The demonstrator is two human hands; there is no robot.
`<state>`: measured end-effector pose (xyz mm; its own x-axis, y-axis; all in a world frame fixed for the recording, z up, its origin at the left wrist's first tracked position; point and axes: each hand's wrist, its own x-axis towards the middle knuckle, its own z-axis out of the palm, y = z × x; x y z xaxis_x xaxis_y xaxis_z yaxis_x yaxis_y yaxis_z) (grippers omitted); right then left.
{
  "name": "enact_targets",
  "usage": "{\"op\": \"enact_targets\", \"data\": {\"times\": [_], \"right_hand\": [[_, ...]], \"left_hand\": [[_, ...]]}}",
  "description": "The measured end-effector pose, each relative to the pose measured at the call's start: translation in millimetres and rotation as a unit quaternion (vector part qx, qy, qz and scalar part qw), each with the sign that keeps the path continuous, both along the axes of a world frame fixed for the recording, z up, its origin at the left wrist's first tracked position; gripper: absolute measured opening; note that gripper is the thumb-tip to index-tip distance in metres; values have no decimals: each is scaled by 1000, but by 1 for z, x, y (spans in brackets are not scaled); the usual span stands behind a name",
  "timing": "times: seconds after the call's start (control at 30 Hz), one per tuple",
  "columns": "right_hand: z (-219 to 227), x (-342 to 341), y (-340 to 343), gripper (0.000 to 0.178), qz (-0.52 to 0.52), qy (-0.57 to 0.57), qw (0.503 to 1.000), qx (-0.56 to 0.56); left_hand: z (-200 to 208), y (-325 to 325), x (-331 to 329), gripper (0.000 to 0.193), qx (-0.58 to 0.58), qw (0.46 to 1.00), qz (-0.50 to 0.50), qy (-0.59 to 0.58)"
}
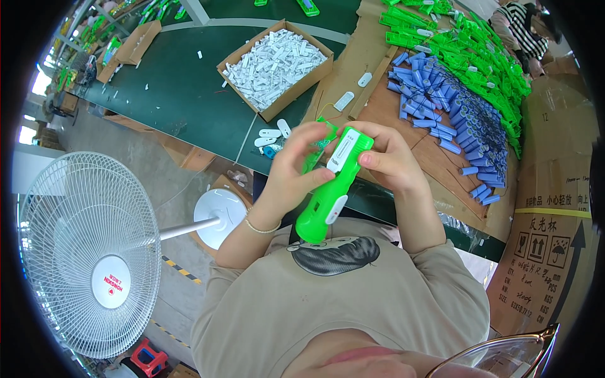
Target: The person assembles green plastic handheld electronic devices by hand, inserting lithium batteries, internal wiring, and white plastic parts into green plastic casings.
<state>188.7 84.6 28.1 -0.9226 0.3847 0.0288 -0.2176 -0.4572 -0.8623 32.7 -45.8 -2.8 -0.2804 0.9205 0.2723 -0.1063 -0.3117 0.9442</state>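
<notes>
Head view, risk: the white oblong plastic insert (344,151) could seat crooked or pop loose if thumb pressure lands off-centre on the bright green plastic torch-shaped casing (329,192).
Casing place: held upright before the chest, above the edge of the dark green table (183,94).
Left hand (293,167): fingers clamped on the casing's side.
Right hand (386,157): curled round its top, thumb pressing the insert.
Nearby: cardboard box of white parts (275,66); blue cylindrical cells (444,107).
</notes>
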Motion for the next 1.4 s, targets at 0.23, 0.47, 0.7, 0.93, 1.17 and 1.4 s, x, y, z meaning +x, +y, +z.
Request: {"op": "enact_targets", "data": {"times": [0.23, 0.47, 0.7, 0.93, 1.17, 1.4], "right_hand": [[-3, -3, -3, 47, 1, -40, 998, 56], [-9, -12, -12, 26, -162, -137, 947, 241], [1, -14, -40, 9, -180, -196, 895, 357], [-13, -9, -52, 10, -205, -190, 754, 594], [-24, 24, 51, 16, -331, -330, 652, 598], [-51, 47, 109, 24, -283, -402, 506, 709]], "left_hand": [[7, -7, 5, 70, -145, 974, -89, -146], [0, -7, 16, 55, -81, 966, 72, 235], [-3, -9, 20, 46, -145, 968, 90, 185], [-7, -1, 20, 43, -132, 986, 74, 76], [-15, 4, 16, 36, -112, 990, 25, -82], [-18, 4, 16, 45, -116, 980, -41, -154]]}}
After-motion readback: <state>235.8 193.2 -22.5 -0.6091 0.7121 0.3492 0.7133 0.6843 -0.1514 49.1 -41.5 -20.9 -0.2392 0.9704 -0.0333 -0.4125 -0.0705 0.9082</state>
